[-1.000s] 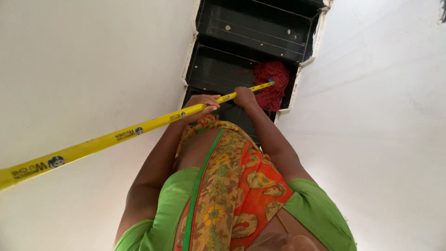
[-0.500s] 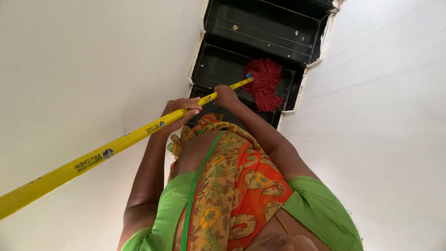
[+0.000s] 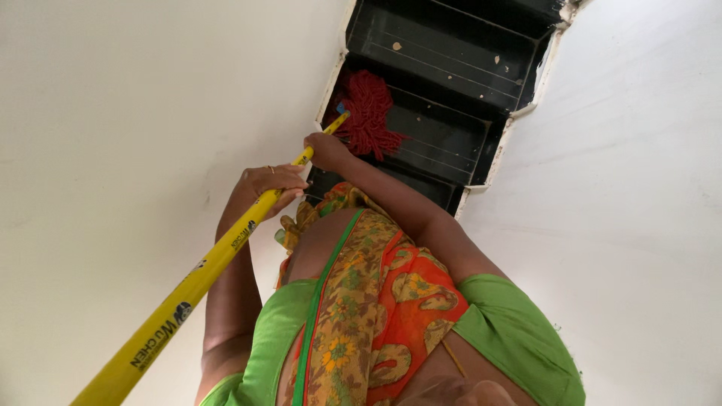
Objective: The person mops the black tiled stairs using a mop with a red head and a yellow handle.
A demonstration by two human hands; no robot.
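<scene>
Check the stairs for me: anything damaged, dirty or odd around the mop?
Pale flecks lie on the black step above the red mop head, and the white wall edge beside the steps looks chipped. Both hands grip the yellow handle.

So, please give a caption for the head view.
Both hands grip a yellow mop handle, its red mop head on a black stair step.

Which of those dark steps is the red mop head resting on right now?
The red mop head lies on the middle dark step, at its left end by the white wall; the steps above and below are bare.

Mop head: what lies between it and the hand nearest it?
Only a short stretch of yellow handle between right hand and red mop head, head view.
</scene>
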